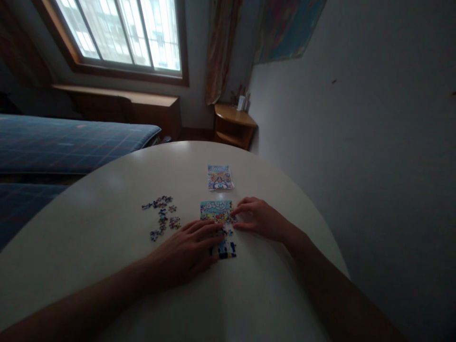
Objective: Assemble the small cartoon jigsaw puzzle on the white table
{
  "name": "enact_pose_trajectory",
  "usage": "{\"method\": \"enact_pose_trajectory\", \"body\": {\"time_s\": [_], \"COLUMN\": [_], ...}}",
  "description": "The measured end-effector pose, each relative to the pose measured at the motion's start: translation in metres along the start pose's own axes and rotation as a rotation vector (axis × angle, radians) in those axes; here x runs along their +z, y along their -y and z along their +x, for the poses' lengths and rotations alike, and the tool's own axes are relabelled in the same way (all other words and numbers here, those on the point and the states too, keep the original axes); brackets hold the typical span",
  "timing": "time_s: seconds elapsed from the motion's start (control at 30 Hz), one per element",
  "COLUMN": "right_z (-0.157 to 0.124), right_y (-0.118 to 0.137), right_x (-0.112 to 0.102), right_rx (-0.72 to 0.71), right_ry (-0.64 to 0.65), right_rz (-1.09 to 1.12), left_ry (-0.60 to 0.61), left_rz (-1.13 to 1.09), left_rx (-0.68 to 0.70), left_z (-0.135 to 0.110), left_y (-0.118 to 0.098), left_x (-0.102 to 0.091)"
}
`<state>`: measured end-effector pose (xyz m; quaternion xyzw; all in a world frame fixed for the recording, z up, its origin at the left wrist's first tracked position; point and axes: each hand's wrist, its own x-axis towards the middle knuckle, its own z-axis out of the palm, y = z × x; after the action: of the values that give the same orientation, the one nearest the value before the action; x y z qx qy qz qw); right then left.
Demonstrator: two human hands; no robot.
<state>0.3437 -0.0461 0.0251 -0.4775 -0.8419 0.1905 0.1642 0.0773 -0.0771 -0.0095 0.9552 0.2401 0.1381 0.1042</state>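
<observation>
A partly assembled jigsaw puzzle [215,210] lies on the table in front of me, its joined upper part bright with lettering and small figures. Across its middle and lower left rests my left hand [199,240], palm down with fingers stretched out, hiding part of it. Below the fingers, a lower section [227,249] with a blue and white picture shows. My right hand [254,216] is at the puzzle's right edge, thumb and index finger closed around a small puzzle piece [233,219]. Several loose puzzle pieces [163,216] lie scattered left of the puzzle.
Beyond the puzzle lies a small printed picture sheet [220,178]. The round white table [171,161] has a curved edge; a wall [302,142] rises to its right. A blue checked mattress [71,142] is at the left, and a wooden corner cabinet [233,115] stands behind.
</observation>
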Motion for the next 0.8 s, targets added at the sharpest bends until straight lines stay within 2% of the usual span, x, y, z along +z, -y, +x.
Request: {"method": "enact_pose_trajectory", "body": {"time_s": [0.8], "right_z": [-0.0007], "right_y": [0.0031], "right_x": [-0.0048], "right_rx": [0.039], "right_ry": [0.042], "right_rz": [-0.016], "left_ry": [-0.02], "left_rz": [-0.039], "left_rx": [-0.01], "left_z": [-0.0011], "left_y": [-0.0001], "left_x": [-0.001]}}
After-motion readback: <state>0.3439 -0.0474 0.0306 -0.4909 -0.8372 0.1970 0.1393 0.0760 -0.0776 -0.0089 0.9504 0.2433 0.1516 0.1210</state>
